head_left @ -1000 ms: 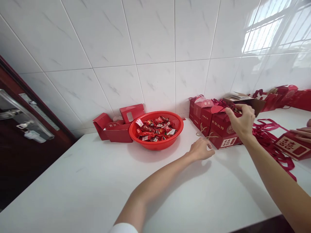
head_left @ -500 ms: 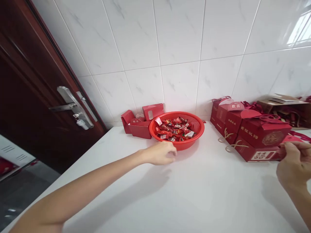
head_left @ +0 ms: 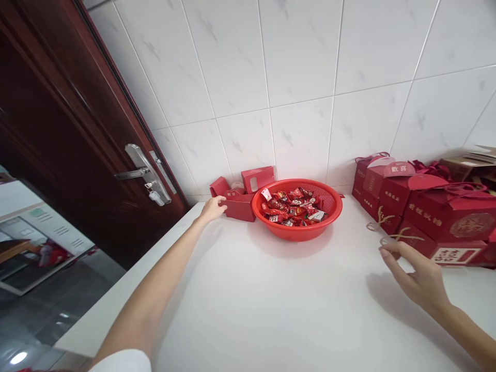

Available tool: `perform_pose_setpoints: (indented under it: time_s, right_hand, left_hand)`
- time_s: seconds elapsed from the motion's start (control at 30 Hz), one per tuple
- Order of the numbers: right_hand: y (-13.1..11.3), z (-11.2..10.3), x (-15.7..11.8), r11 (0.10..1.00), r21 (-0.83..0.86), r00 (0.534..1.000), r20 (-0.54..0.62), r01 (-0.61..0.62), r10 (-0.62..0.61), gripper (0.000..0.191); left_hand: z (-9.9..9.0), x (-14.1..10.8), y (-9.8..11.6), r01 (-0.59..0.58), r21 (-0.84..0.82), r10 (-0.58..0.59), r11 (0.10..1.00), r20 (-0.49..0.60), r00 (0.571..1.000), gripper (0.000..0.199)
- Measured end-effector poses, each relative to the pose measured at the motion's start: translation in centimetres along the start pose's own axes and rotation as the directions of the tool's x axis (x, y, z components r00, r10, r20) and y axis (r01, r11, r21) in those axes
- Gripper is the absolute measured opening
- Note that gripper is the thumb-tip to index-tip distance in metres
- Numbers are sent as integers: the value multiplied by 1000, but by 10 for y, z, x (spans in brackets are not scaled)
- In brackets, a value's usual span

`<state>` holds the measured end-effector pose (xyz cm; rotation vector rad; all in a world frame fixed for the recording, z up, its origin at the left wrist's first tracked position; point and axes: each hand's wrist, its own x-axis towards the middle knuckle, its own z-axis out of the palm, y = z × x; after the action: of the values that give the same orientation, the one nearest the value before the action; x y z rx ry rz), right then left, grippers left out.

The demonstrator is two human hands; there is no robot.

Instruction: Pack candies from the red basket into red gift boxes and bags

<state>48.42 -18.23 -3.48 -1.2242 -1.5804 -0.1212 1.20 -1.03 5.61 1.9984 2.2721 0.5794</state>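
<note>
My left hand point(head_left: 213, 209) reaches to the left end of an open red paper box point(head_left: 240, 207), its curved thumb and fingers apart at the box's near corner. Whether it presses on the card is hard to see. Beside that box stands a red plastic colander point(head_left: 298, 232) holding wrapped candies point(head_left: 290, 209). My right hand point(head_left: 420, 276) hovers over the white table at the right, thumb and index fingertips together in a loop, with nothing visible between them. Just behind those fingertips are loops of gold twine point(head_left: 403, 236) in front of the stacked red gift boxes point(head_left: 430, 212).
Another red box with an oval cutout point(head_left: 259, 180) leans by the tiled wall point(head_left: 302, 129). A cardboard box point(head_left: 468, 168) is at the far right. The white table point(head_left: 271, 310) ends on the left near a dark door point(head_left: 77, 129) with a metal handle point(head_left: 143, 173).
My left hand has moved left from the colander's front to the open red box. My right hand has come leftward from the gift boxes. The view has shifted left.
</note>
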Motion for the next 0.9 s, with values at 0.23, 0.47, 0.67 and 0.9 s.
perform_pose_setpoints:
  time_s: [0.23, 0.47, 0.67, 0.9]
  right_hand:
    - [10, 6, -7, 1000, -12, 996, 92, 9, -8, 23]
    - [15, 2, -7, 998, 15, 994, 91, -56, 54, 23]
    - [14, -3, -3, 997, 0, 994, 74, -77, 77, 27]
    - [18, 7, -8, 993, 28, 984, 142, -113, 108, 35]
  left_hand:
    - [6, 30, 14, 48, -19, -49, 999, -83, 995, 51]
    - [11, 33, 14, 197, -52, -197, 979, -2, 980, 13]
    - [-4, 15, 0, 130, -169, -167, 977, -227, 959, 15]
    - [-43, -2, 14, -398, -595, -74, 698, -613, 787, 5]
